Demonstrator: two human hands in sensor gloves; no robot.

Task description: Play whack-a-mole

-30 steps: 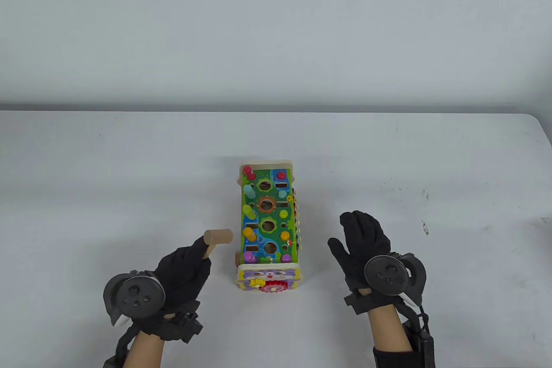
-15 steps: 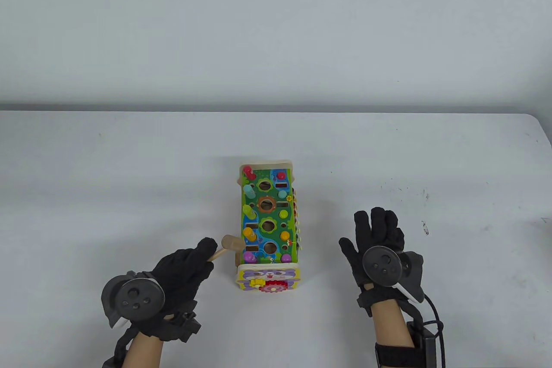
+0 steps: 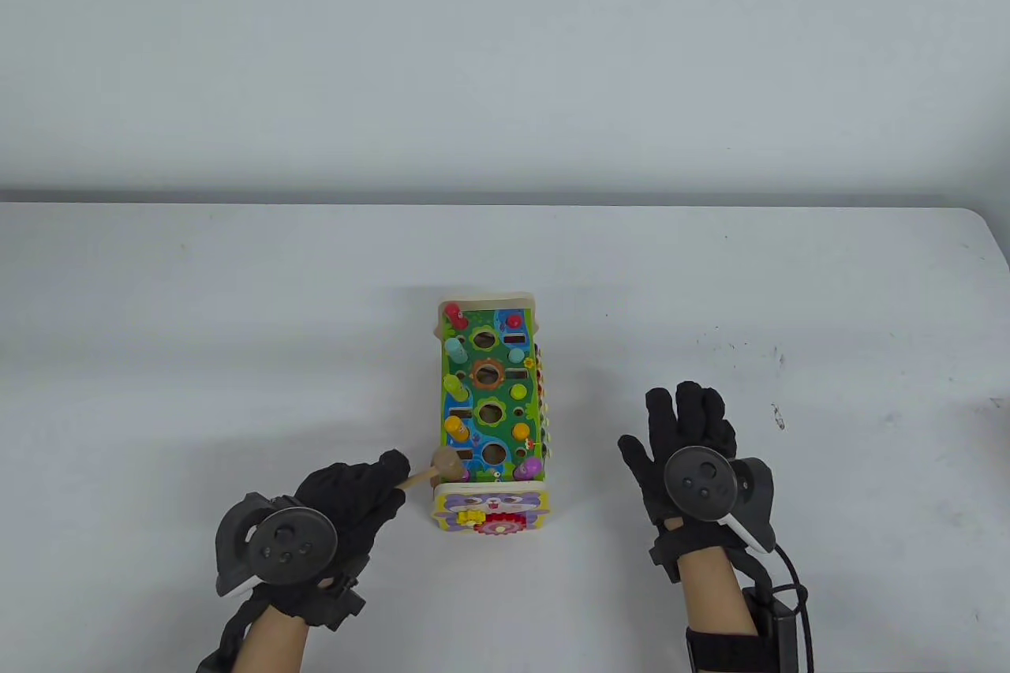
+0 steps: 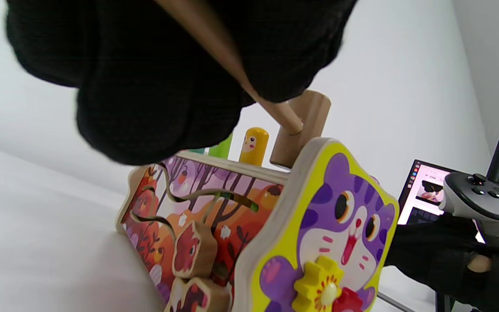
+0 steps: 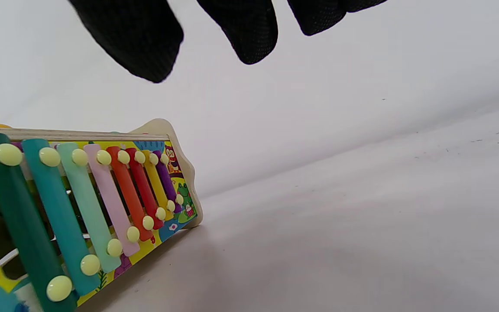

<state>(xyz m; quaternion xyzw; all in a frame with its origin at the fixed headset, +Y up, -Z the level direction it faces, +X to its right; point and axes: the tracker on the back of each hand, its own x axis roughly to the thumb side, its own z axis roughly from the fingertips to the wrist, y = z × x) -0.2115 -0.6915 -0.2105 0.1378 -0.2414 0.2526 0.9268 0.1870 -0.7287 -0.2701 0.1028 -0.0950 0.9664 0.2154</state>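
Note:
The colourful wooden whack-a-mole toy box (image 3: 489,413) stands mid-table, with coloured pegs along both long sides of its green top. My left hand (image 3: 347,495) grips the handle of a small wooden hammer (image 3: 444,462). The hammer head is down on the nearest left peg, by the cat-face end panel (image 3: 489,509). In the left wrist view the hammer head (image 4: 301,128) sits on the toy's top beside a yellow peg (image 4: 254,145). My right hand (image 3: 690,428) lies flat and empty on the table, right of the toy, fingers spread.
A xylophone of coloured bars (image 5: 80,203) runs along the toy's right side, facing my right hand. The white table (image 3: 237,310) ends at a rounded corner far right. A laptop screen (image 4: 422,190) shows beyond the table in the left wrist view.
My left hand swung the hammer from raised left of the toy, rightward and down onto the nearest left peg. My right hand turned flat and settled on the table.

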